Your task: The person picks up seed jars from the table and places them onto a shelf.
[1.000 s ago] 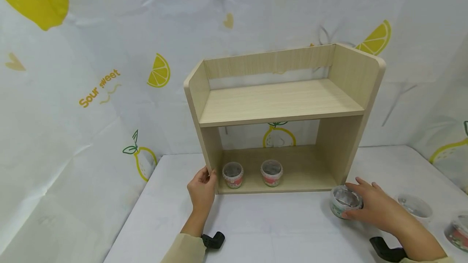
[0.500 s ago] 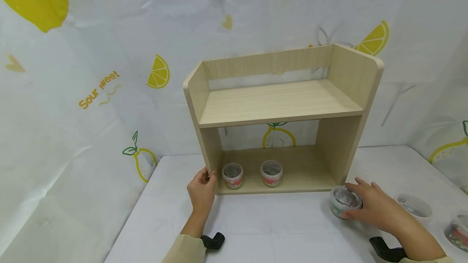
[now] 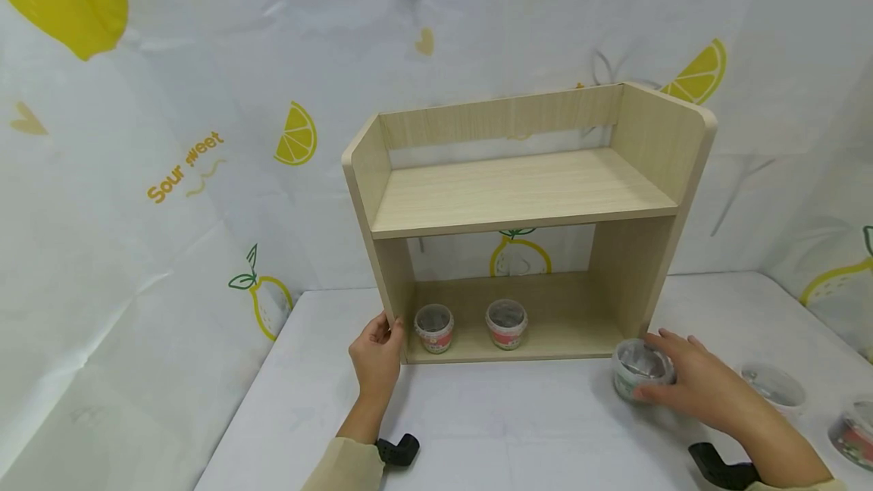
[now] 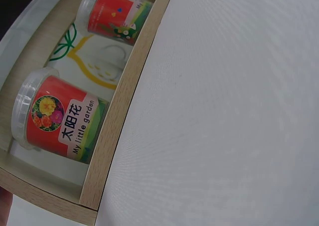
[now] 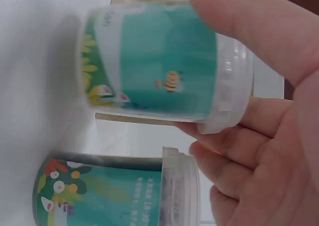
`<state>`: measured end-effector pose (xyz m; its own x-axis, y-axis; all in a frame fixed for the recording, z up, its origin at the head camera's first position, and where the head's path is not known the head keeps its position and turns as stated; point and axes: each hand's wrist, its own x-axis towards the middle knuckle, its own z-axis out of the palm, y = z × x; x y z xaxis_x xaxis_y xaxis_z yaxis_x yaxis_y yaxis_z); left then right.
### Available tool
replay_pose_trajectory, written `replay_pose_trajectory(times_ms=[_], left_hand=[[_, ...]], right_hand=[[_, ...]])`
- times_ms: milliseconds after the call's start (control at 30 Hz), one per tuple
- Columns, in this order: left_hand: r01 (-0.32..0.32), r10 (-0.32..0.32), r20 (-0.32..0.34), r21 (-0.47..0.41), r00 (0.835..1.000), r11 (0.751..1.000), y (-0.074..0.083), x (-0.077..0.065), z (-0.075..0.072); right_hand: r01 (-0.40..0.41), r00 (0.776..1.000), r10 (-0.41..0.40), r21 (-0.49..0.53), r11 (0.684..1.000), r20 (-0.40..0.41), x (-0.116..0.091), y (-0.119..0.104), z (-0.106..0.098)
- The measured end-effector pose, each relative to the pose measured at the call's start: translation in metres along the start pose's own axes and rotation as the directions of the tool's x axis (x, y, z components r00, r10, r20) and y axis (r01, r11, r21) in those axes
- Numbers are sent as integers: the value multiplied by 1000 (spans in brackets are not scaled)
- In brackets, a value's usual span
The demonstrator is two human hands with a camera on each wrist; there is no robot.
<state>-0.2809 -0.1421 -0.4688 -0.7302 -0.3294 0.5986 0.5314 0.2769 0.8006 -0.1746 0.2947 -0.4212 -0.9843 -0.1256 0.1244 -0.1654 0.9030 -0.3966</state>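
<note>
My right hand grips a clear lidded plastic cup, just in front of the shelf's lower right corner. In the right wrist view this cup shows a teal label with a bee, with thumb and fingers on either side of it. With my left hand I hold the left side panel of a two-tier wooden shelf near its base. Two red-labelled plastic cups stand upright on the lower tier: a left one and a middle one.
Beyond my right wrist stands another clear cup, and one more cup is cut off by the right edge. A white cloth covers the table. Behind the shelf hangs a lemon-print backdrop.
The cup in my right hand has moved slightly up and left, closer to the shelf's lower right corner, and looks a little raised. My left hand stays on the shelf panel.
</note>
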Motion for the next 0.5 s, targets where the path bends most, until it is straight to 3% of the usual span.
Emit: replay_pose_trajectory(times_ms=[200, 500], left_hand=[[1, -1, 1, -3, 1000, 1000, 0, 0, 0], [2, -2, -3, 2, 1000, 1000, -1, 0, 1]], right_hand=[[6, 999, -3, 85, 996, -33, -1, -3, -2], [32, 989, -10, 148, 988, -145, -3, -15, -3]])
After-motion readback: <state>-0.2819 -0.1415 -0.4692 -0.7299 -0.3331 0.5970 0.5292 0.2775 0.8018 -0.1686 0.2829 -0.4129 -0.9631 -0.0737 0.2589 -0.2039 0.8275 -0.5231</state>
